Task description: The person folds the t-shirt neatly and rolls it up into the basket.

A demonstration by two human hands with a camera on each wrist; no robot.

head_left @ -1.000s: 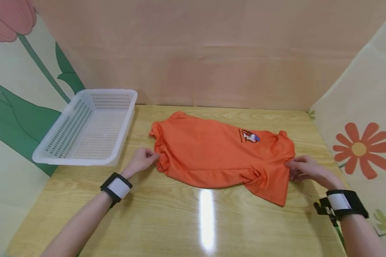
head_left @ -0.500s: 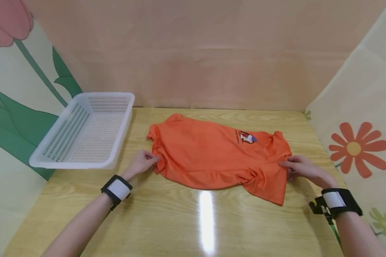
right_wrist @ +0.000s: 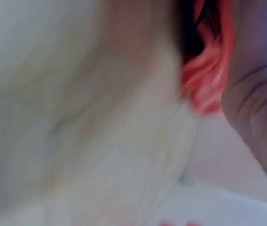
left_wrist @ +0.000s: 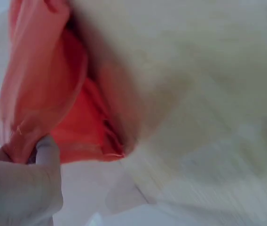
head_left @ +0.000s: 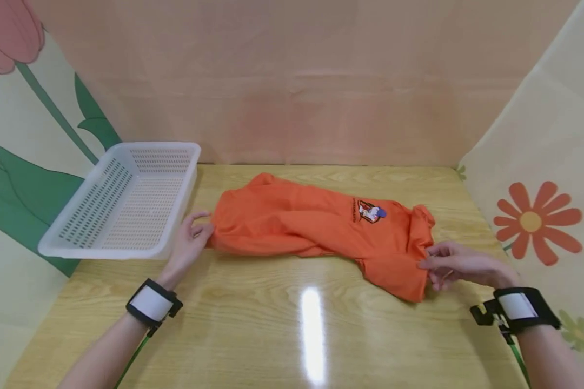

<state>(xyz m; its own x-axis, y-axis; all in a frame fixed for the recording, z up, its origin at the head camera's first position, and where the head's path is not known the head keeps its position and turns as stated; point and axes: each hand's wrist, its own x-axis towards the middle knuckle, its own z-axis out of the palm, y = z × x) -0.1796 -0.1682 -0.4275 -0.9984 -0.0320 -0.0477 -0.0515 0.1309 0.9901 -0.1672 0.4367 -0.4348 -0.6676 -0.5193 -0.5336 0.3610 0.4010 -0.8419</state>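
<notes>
An orange T-shirt (head_left: 297,224) lies sideways on the wooden table, with a small printed badge (head_left: 370,212) near its right end. At the shirt's left end my left hand (head_left: 187,243) pinches the edge between thumb and fingers. The left wrist view shows that cloth (left_wrist: 37,89) bunched and raised off the table at the grip. My right hand (head_left: 462,265) pinches the right edge near the sleeve (head_left: 396,278); its fingertips are partly hidden. In the right wrist view, the hand covers much of the gathered orange cloth (right_wrist: 208,80).
A white perforated plastic basket (head_left: 172,246) stands at the table's left, close to my left hand. A pinkish wall covering (head_left: 292,108) rises behind the table (head_left: 243,324). Flower-patterned sheets flank both sides. Each wrist carries a strapped camera with a green cable.
My left hand has moved left and slightly up, drawing the shirt's left end with it. The near edge has lifted and shifted away from me. My right hand has moved slightly nearer me.
</notes>
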